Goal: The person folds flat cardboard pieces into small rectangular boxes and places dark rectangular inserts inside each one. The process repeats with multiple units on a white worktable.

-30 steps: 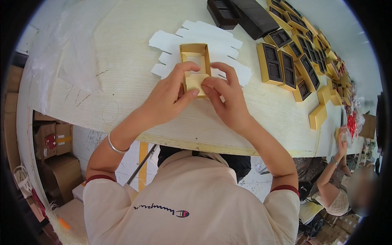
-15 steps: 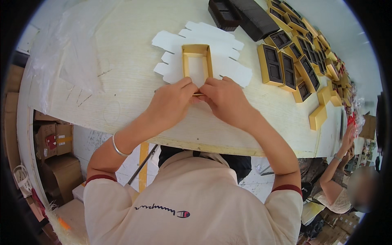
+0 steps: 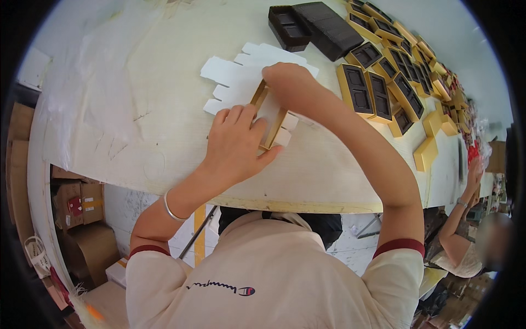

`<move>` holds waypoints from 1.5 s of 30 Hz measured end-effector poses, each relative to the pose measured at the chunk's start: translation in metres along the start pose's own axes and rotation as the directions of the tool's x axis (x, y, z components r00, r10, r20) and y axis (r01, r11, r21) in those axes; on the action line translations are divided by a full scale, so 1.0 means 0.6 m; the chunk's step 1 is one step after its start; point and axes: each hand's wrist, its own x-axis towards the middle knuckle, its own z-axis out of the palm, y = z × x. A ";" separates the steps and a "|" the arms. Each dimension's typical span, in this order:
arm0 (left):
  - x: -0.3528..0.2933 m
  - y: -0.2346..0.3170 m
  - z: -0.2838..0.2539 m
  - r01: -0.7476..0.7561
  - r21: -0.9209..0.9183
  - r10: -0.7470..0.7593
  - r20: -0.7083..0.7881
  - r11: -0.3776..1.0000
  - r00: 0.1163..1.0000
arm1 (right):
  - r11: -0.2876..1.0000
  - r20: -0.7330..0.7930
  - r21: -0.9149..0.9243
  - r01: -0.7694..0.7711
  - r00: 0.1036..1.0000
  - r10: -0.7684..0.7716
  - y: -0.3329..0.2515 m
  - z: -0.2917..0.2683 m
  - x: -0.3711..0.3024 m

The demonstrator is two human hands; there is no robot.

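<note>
A small open-topped gold box (image 3: 278,127) with a pale inside lies slanted on the table between my hands. My left hand (image 3: 231,141) grips its left side and near end, with the fingers over the wall and the thumb at the near corner. At the far end my right hand (image 3: 293,86) is curled over the box, and its fingers are mostly hidden behind the back of the hand. White flaps show beside the box's right wall. Under and beyond the box lie flat white card blanks (image 3: 223,72) with notched edges.
Dark brown plastic trays (image 3: 289,24) are stacked at the far middle. Many gold boxes with dark inserts (image 3: 359,90) crowd the right side, near gold pieces (image 3: 426,153). Clear plastic film (image 3: 71,93) covers the left. Another person's hand (image 3: 474,174) is at far right.
My right hand has gone from the near end to the far end of the box. My left hand has spread along its left side. The box has turned slantwise and come nearer.
</note>
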 end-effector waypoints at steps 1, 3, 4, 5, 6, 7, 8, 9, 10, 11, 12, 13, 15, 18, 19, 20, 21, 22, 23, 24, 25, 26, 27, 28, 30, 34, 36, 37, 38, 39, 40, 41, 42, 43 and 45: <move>0.002 0.002 0.002 0.013 -0.016 -0.014 -0.022 1.000 1.000 | 1.000 -0.002 0.009 0.002 1.000 -0.002 -0.002 0.000 -0.003; 0.008 0.004 -0.003 0.098 -0.134 -0.095 0.027 0.986 0.995 | 1.000 -0.009 0.020 0.005 1.000 -0.005 0.000 -0.001 -0.009; 0.012 0.005 -0.008 0.139 -0.191 -0.131 0.053 0.972 0.990 | 0.998 0.019 0.056 -0.028 0.999 0.027 0.004 -0.002 -0.014; 0.013 0.006 -0.014 0.183 -0.221 -0.167 0.088 0.958 0.982 | 0.994 0.047 0.091 -0.061 0.997 0.057 0.009 -0.004 -0.019; 0.011 0.004 -0.020 0.231 -0.247 -0.206 0.124 0.941 0.971 | 0.988 0.077 0.126 -0.090 0.994 0.080 0.012 -0.007 -0.023; 0.011 0.000 -0.026 0.280 -0.270 -0.243 0.161 0.921 0.957 | 0.965 0.081 0.244 -0.100 0.993 0.083 0.017 -0.015 -0.030; 0.015 -0.010 -0.032 0.264 -0.300 -0.219 0.174 0.917 0.960 | 0.927 0.086 0.358 -0.108 0.993 0.083 0.021 -0.029 -0.040; 0.017 -0.020 -0.037 0.251 -0.332 -0.196 0.189 0.910 0.962 | 0.876 0.094 0.469 -0.117 0.992 0.082 0.025 -0.037 -0.052; 0.017 -0.029 -0.041 0.239 -0.362 -0.173 0.204 0.901 0.963 | 0.841 0.151 0.527 -0.121 0.987 0.048 0.034 -0.040 -0.064; 0.017 -0.035 -0.045 0.230 -0.372 -0.163 0.204 0.899 0.965 | 0.802 0.205 0.583 -0.129 0.979 0.009 0.044 -0.041 -0.076; 0.016 -0.041 -0.047 0.224 -0.381 -0.155 0.205 0.897 0.966 | 0.758 0.255 0.637 -0.140 0.966 -0.035 0.048 -0.039 -0.083; 0.015 -0.045 -0.048 0.219 -0.390 -0.147 0.206 0.895 0.967 | 0.751 0.245 0.645 -0.145 0.969 -0.023 0.045 -0.034 -0.086; 0.015 -0.049 -0.046 0.202 -0.379 -0.130 0.206 0.903 0.970 | 0.736 0.225 0.659 -0.157 0.974 0.007 0.038 -0.018 -0.092; 0.016 -0.043 -0.050 0.253 -0.344 -0.166 0.263 0.904 0.950 | 0.705 0.168 0.704 -0.093 0.985 -0.037 0.051 0.007 -0.090; 0.015 -0.040 -0.053 0.284 -0.324 -0.191 0.290 0.902 0.938 | 0.688 0.162 0.722 -0.074 0.985 -0.065 0.055 0.004 -0.086; 0.015 -0.040 -0.051 0.271 -0.308 -0.190 0.267 0.912 0.945 | 0.710 0.108 0.702 -0.057 0.994 -0.027 0.062 -0.008 -0.079; 0.011 -0.041 -0.049 0.260 -0.292 -0.191 0.246 0.920 0.950 | 0.731 0.053 0.681 -0.042 0.999 0.008 0.065 -0.034 -0.067; 0.012 -0.040 -0.047 0.243 -0.276 -0.184 0.223 0.930 0.957 | 0.753 -0.007 0.658 -0.030 0.999 0.045 0.078 -0.053 -0.053; 0.013 -0.036 -0.043 0.239 -0.252 -0.194 0.193 0.938 0.962 | 0.844 -0.226 0.534 0.047 0.970 0.089 0.110 -0.042 -0.024; 0.015 -0.028 -0.035 0.235 -0.236 -0.197 0.174 0.943 0.965 | 0.946 -0.404 0.321 0.039 0.909 0.099 0.140 -0.032 0.001; 0.017 -0.021 -0.030 0.231 -0.214 -0.201 0.151 0.949 0.968 | 0.999 -0.505 0.037 0.037 0.863 -0.014 0.161 -0.018 0.021; 0.023 -0.011 -0.039 0.272 -0.194 -0.226 0.228 0.943 0.947 | 0.997 -0.439 -0.076 0.010 0.898 -0.043 0.176 -0.003 0.040; 0.029 0.003 -0.059 0.314 -0.171 -0.254 0.302 0.934 0.919 | 0.982 -0.365 -0.191 -0.005 0.928 -0.067 0.177 -0.002 0.053; 0.032 0.009 -0.069 0.353 -0.146 -0.279 0.373 0.924 0.885 | 0.974 -0.317 -0.226 0.006 0.945 -0.079 0.182 -0.004 0.061; 0.026 -0.015 -0.077 0.266 -0.259 -0.186 0.297 0.928 0.937 | 0.955 -0.217 -0.294 0.041 0.970 -0.108 0.188 -0.009 0.077; 0.051 -0.088 -0.079 0.224 -0.340 -0.105 0.335 0.913 0.936 | 0.978 -0.330 -0.178 0.105 0.930 -0.160 0.202 -0.009 0.076; 0.060 -0.083 -0.060 0.122 -0.138 -0.088 0.230 0.983 0.969 | 0.989 -0.364 -0.097 0.113 0.921 -0.141 0.204 -0.016 0.071; 0.070 -0.069 -0.055 0.076 -0.033 -0.069 0.178 0.997 0.982 | 0.991 -0.377 -0.059 0.116 0.917 -0.130 0.203 -0.022 0.067; 0.080 -0.043 -0.059 0.134 -0.008 -0.124 0.324 0.991 0.938 | 0.995 -0.342 0.071 0.063 0.939 -0.035 0.201 -0.029 0.065; 0.098 0.000 -0.072 0.175 0.014 -0.161 0.465 0.985 0.870 | 0.981 -0.292 0.194 -0.013 0.954 0.070 0.203 -0.035 0.057; 0.103 0.025 -0.084 0.224 0.059 -0.215 0.591 0.973 0.777 | 0.945 -0.234 0.318 -0.073 0.960 0.153 0.199 -0.040 0.057; 0.099 0.028 -0.075 0.202 0.061 -0.201 0.556 0.978 0.807 | 0.906 -0.171 0.411 -0.099 0.968 0.183 0.208 -0.040 0.059; 0.093 0.029 -0.059 0.178 0.061 -0.183 0.520 0.982 0.834 | 0.858 -0.104 0.497 -0.133 0.972 0.211 0.221 -0.040 0.061; 0.091 0.031 -0.051 0.153 0.062 -0.164 0.483 0.986 0.860 | 0.800 -0.034 0.576 -0.170 0.972 0.232 0.232 -0.037 0.061; 0.095 0.013 -0.052 0.077 -0.014 -0.061 0.487 0.997 0.871 | 0.755 -0.213 0.654 -0.055 0.944 0.253 0.249 -0.020 0.049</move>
